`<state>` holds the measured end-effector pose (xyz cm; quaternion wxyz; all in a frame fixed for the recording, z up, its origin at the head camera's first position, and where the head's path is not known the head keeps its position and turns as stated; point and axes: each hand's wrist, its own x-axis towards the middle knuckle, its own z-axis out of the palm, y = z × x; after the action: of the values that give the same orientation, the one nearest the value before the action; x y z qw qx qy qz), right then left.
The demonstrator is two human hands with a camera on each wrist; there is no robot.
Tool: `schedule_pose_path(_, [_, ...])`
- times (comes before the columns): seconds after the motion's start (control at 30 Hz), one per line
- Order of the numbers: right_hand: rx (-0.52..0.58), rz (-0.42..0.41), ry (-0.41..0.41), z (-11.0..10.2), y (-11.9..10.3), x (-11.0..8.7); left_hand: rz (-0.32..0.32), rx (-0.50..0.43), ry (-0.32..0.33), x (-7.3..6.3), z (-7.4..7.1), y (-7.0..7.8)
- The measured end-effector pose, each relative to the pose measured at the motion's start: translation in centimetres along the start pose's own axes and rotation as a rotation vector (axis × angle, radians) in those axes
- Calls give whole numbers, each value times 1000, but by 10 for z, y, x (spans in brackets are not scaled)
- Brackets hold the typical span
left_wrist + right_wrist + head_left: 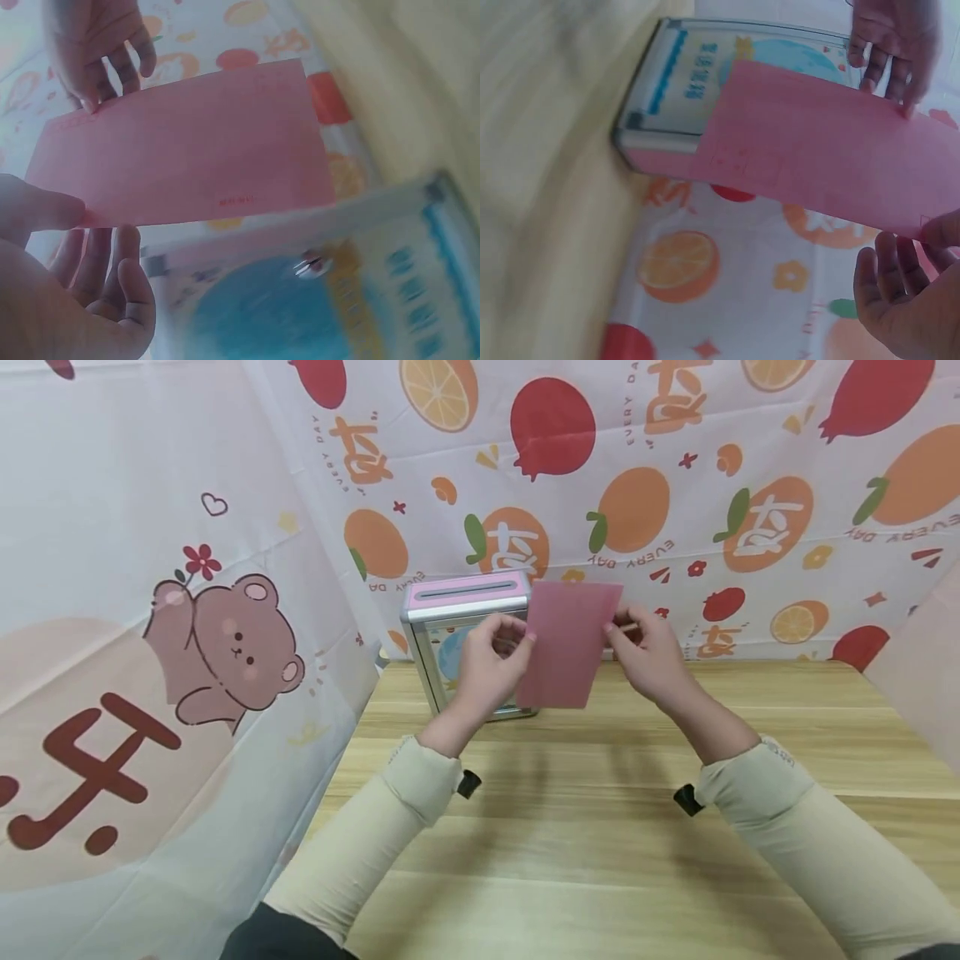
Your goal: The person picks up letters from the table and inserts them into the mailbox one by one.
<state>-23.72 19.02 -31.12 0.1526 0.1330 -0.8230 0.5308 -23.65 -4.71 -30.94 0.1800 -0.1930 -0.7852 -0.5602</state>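
Observation:
A pink envelope (566, 643) is held up above the table, its long sides upright in the head view. My left hand (491, 664) pinches one long edge between thumb and fingers. Opposite it, my right hand (651, 656) pinches the other long edge. Small red print shows near one edge of the envelope (187, 150) in the left wrist view. Behind the left hand stands a silver-framed box (431, 652) with a pink top and a long slot. The envelope and left hand hide part of its front. Faint printed boxes mark the envelope (802, 142) in the right wrist view.
The wood-grain table (600, 852) spreads below both arms. A fruit-print cloth (622, 435) hangs behind, close to the box. At the left hangs another cloth (247, 793) with a bear drawing. Black pieces show at both sleeve cuffs.

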Motion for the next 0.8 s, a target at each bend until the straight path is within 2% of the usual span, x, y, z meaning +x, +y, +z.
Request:
schedule_pose_path(0.2, [-39, -46, 14, -6, -38, 26, 58, 78, 32, 26, -22, 28])
schedule_pose_path(0.47, [27, -157, -11, -14, -80, 67, 125, 138, 118, 60, -51, 58])
schedule_pose_path(0.67, [33, -156, 9, -15, -106, 97, 172, 197, 179, 82, -65, 79])
schedule_pose_path(0.8, [68, -137, 15, -12, -115, 110, 167, 230, 205, 94, -72, 87])
